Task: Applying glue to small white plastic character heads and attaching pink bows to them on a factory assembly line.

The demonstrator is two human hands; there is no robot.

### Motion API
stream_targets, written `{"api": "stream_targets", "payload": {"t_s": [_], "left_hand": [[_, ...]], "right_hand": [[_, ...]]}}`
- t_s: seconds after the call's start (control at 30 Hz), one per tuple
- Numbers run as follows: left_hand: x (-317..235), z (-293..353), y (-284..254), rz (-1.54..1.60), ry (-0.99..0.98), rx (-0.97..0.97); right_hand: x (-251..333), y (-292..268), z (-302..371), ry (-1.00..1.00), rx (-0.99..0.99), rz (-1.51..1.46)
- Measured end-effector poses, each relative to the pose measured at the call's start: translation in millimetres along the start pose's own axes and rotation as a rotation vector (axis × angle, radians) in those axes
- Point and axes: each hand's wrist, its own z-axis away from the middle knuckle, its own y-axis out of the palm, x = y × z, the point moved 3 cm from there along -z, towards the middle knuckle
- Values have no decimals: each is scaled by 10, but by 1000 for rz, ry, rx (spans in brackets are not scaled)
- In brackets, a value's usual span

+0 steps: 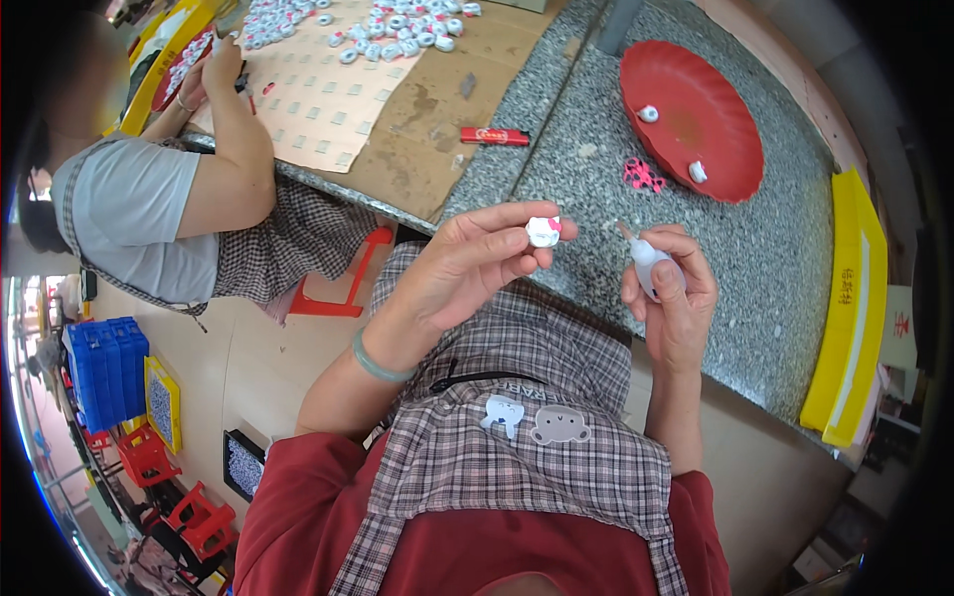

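Note:
Between the thumb and fingers of my left hand [477,260] is a small white cat-head piece [543,232] with a pink bow on it. My right hand [680,303] is wrapped round a small translucent squeeze bottle [653,268], its thin nozzle tilted up toward the left. The nozzle and the cat-head piece are apart. Just past the bottle, several pink bow pieces [644,176] lie in a small heap on the speckled stone table [596,164]. Beyond them stands a red scalloped dish [730,124] with two white pieces in it.
A red lighter [495,136] lies on brown cardboard [427,119]. Many white-and-pink pieces [397,40] are spread at the far left. A co-worker [149,199] sits at the left, hands busy. A yellow strip [840,308] edges the table at right. Blue crates [107,372] stand on the floor.

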Motion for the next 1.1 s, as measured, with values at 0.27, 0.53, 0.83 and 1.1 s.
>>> {"api": "stream_targets", "payload": {"t_s": [0.27, 0.53, 0.83, 1.1], "left_hand": [[183, 24, 104, 20, -20, 64], [195, 27, 98, -112, 40, 15], [201, 37, 88, -144, 15, -23], [207, 44, 89, -156, 13, -30]], "right_hand": [[124, 14, 118, -110, -176, 40], [246, 138, 222, -276, -240, 298], [257, 166, 256, -395, -180, 495], [243, 181, 268, -396, -177, 535]]}}
